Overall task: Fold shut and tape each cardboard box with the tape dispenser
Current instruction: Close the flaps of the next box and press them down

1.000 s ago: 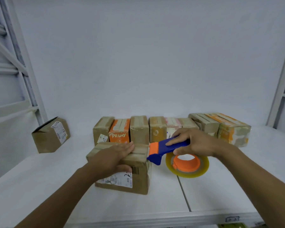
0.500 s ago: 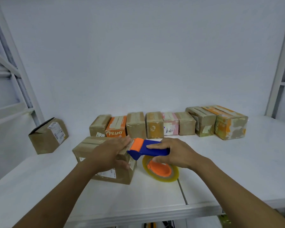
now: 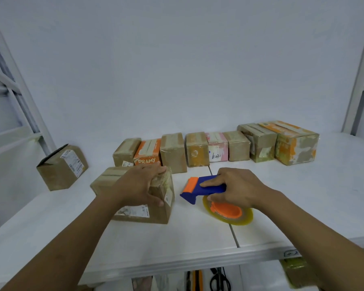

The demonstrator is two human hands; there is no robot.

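The left grip [image 3: 139, 185] is laid flat on the taped top of the cardboard box [image 3: 105, 181], fingers straight and thumb against the near face. The right grip [image 3: 237, 187] is clamped round the blue handle of the tape dispenser [image 3: 200, 190], which is held just right of the box without touching it. The strip appears to be cut, so the wrinkled tape end under the left fingertips is best smoothed down over the edge while the box is pinned to the surface [image 3: 177, 238]. The contents of this box are hidden. Beyond both grips a row of taped boxes [image 3: 172, 152] is lined up, all closed. Far left of the left grip an untaped box [image 3: 65, 171] is tilted, flap ajar, its inside too dark to tell.
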